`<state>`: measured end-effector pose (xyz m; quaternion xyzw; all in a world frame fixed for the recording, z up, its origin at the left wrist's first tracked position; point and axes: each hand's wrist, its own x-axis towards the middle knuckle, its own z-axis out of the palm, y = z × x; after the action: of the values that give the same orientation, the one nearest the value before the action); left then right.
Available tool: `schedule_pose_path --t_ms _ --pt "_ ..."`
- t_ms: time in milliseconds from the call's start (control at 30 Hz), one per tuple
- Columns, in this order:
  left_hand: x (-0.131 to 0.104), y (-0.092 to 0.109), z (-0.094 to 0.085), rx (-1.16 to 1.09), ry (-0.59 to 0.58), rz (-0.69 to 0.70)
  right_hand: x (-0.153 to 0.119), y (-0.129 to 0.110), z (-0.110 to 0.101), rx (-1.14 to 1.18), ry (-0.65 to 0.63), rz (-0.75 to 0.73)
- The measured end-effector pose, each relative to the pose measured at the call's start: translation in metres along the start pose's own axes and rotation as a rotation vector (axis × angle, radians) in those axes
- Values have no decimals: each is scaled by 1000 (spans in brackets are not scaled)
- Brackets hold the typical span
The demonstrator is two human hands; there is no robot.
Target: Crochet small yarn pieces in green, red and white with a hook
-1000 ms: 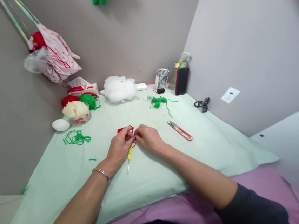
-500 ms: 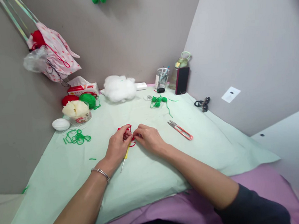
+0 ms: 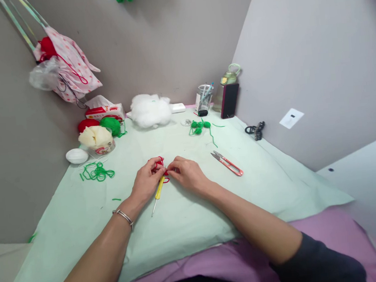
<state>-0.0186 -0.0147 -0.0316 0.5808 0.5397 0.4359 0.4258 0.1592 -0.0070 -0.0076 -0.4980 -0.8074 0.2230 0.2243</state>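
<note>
Red yarn [image 3: 166, 180] is gathered between my two hands, with a loop running over the fingers of my left hand [image 3: 149, 176]. That hand is closed on the yarn. Fingertips of my right hand [image 3: 183, 170] pinch at the same red yarn from the other side; fingers hide most of it. Below them a crochet hook with a yellow handle [image 3: 160, 189] lies on the cloth, its thin metal end pointing toward me. To the right of my right hand are orange-handled thread snips [image 3: 228, 163], lying apart from it.
Loose green yarn [image 3: 97, 172] lies at left, near a white yarn ball [image 3: 77, 156] and a tub [image 3: 101, 147]. White stuffing [image 3: 151, 111] sits at the back. Small green knitted pieces [image 3: 200, 126], a clear cup [image 3: 205, 99] and a phone [image 3: 230, 101] stand or lie back right.
My left hand has shifted slightly left, uncovering more of the hook's yellow handle. My right hand stays nearly in place at the red yarn.
</note>
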Motion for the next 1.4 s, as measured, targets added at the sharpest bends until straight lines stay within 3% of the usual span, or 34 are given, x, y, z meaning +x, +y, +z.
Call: schedule_pose_path --t_ms 567,1000,1400 --pt "0 1 -1 -49 -12 -18 5 3 -3 93 36 74" --pt "2 -4 -1 -49 -3 -6 6 1 4 102 -8 20" --pt "-1 1 0 -60 -13 -10 7 5 -5 82 16 60"
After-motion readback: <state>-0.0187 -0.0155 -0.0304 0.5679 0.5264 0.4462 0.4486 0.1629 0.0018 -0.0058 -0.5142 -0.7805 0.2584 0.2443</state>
